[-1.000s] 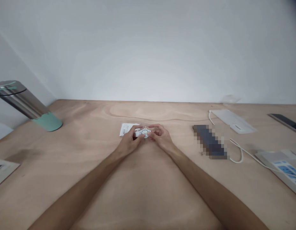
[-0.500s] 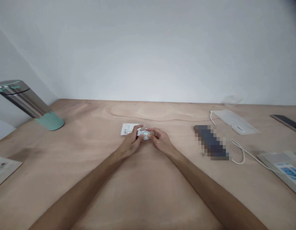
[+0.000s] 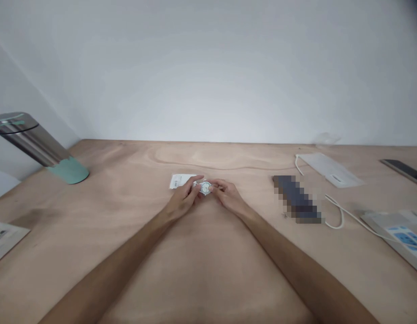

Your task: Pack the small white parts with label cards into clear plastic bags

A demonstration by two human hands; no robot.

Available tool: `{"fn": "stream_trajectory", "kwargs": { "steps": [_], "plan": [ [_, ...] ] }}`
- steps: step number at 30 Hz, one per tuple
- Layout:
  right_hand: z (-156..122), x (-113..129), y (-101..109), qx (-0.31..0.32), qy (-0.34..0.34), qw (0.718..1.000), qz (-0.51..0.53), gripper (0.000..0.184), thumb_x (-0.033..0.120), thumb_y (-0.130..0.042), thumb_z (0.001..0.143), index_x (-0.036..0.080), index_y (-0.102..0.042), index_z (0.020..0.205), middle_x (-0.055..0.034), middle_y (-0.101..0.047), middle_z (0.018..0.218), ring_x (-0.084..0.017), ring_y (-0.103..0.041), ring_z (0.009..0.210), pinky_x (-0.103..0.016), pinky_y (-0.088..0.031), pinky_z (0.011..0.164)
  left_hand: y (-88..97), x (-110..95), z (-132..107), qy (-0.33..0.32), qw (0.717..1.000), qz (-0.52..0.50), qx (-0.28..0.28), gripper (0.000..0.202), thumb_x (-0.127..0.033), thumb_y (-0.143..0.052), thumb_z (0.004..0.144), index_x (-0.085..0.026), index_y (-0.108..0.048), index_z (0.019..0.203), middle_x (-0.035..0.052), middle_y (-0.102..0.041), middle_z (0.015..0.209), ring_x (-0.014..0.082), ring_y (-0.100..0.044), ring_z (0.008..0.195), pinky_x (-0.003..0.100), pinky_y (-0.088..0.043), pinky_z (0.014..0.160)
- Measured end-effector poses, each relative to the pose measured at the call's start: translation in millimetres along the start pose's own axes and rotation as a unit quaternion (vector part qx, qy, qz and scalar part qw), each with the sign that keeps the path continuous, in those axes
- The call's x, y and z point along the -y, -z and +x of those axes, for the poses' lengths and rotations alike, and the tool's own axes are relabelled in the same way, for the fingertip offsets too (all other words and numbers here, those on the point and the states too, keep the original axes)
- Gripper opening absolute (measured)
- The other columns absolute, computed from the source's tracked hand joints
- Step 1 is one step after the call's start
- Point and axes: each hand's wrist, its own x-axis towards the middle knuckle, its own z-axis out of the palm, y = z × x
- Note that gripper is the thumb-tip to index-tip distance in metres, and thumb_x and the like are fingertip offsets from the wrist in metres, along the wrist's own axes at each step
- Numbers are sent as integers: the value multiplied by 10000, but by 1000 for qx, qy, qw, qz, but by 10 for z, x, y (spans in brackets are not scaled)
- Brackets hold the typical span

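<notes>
A small white wristwatch (image 3: 206,188) with a round dial is held between my two hands, its face turned up toward me. My left hand (image 3: 185,196) grips its left side, with the thumb along the strap end and the index finger stretched above. At the right edge of the watch, my right hand (image 3: 227,194) pinches it between thumb and fingers. Much of the strap is hidden by my fingers. Just behind my left hand lies a white packet (image 3: 179,180) with a printed label, partly covered by that hand.
A steel bottle with a green base (image 3: 69,171) stands at the left, near a printed sheet (image 3: 7,240). To the right are a pixelated dark object (image 3: 296,198), a white cable (image 3: 341,216), a translucent pouch (image 3: 329,168), a phone-like dark slab (image 3: 405,171) and a blue-printed package (image 3: 397,238).
My right index finger has drawn in from above the watch toward its right edge, and my left thumb has shifted slightly up. The watch stays between both hands.
</notes>
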Motion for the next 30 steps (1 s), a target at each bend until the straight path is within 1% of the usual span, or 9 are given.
{"fn": "stream_trajectory", "kwargs": {
  "steps": [5,8,11,16,19,22,24,27,30],
  "plan": [
    [-2,20,-13,-29,-21,999,36,365,398,-647,749,211,-618,1061,23,-591,644,-129,-531,567,-239,-410,536,17,-8,-9,-23,999,40,11,468,-456,-443,895,-233,-501,1303,-1,-649,726,152,-563,630,256,-428,652],
    [0,9,-33,-33,-36,997,53,371,404,-688,711,206,-607,1013,38,-565,589,-115,-484,504,-224,-351,473,14,-17,-13,-32,997,70,9,456,-455,-474,883,-238,-525,1281,-15,-629,672,141,-540,601,244,-415,631],
    [2,-14,-43,-39,-30,997,51,381,393,-702,701,202,-603,1016,44,-559,571,-114,-475,500,-222,-343,474,-4,-23,-18,-38,995,97,1,451,-463,-466,888,-240,-528,1276,-10,-647,709,137,-535,605,243,-409,632],
    [-31,-25,-71,-61,13,998,-11,333,348,-640,773,224,-606,1080,27,-603,635,-130,-531,581,-239,-409,558,-35,12,-20,-57,992,112,7,479,-459,-438,904,-235,-455,1327,16,-668,857,150,-579,724,258,-424,717],
    [-66,-15,-107,-82,36,994,-59,323,355,-599,811,241,-606,1114,23,-621,672,-129,-536,581,-239,-416,560,-28,40,-8,-59,992,115,4,485,-463,-418,910,-229,-435,1334,4,-648,808,144,-562,686,251,-423,681],
    [-101,8,-148,-105,44,986,-120,325,369,-584,827,259,-609,1132,28,-624,690,-121,-524,544,-238,-419,549,-7,37,2,-59,995,82,5,467,-460,-407,915,-218,-455,1311,18,-652,847,161,-581,740,268,-438,719],
    [-127,32,-175,-113,56,978,-168,309,354,-555,853,280,-606,1149,24,-643,724,-128,-552,568,-248,-444,592,5,20,1,-52,997,50,11,459,-457,-407,916,-209,-460,1298,39,-660,911,182,-600,816,292,-444,777],
    [-168,69,-214,-108,85,962,-235,321,312,-489,897,306,-574,1206,-8,-691,883,-165,-625,717,-287,-481,704,10,-7,-10,-42,998,30,20,458,-460,-398,920,-202,-453,1293,60,-662,965,203,-606,878,315,-440,828],
    [-195,76,-242,-99,106,948,-284,358,283,-434,920,302,-534,1262,-41,-686,1053,-210,-644,885,-327,-492,769,9,-19,-16,-56,998,28,21,435,-451,-390,925,-207,-462,1278,76,-640,1082,215,-586,976,324,-415,892]
  ]
}}
